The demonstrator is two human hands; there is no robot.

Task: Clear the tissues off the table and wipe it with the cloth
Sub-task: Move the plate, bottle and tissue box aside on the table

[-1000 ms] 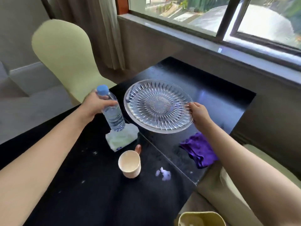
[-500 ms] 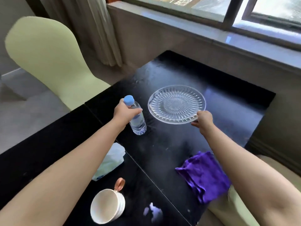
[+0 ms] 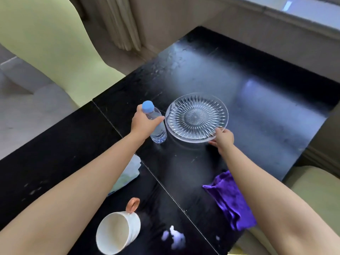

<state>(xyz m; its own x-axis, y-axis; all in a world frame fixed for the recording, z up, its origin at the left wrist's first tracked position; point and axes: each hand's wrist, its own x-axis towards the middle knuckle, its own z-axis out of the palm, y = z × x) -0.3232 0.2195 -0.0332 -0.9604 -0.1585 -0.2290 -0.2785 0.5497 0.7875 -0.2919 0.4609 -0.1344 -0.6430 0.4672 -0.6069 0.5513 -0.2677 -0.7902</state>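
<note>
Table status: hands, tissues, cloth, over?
Left hand on water bottle, right hand on glass plate. Tissue scraps uncleared. Purple cloth untouched. Mug, tissue pack in way.

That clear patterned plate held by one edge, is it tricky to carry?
Probably. The glass plate looks rigid and fragile. The right hand grips only its near rim, so it may tilt or slip. Its smooth rim likely offers little grip, and it seems heavy for its size.

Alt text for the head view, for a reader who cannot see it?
Over a black table, the left hand grips a water bottle and the right hand holds a glass plate. Purple cloth, mug and tissue scraps lie nearer.
</note>
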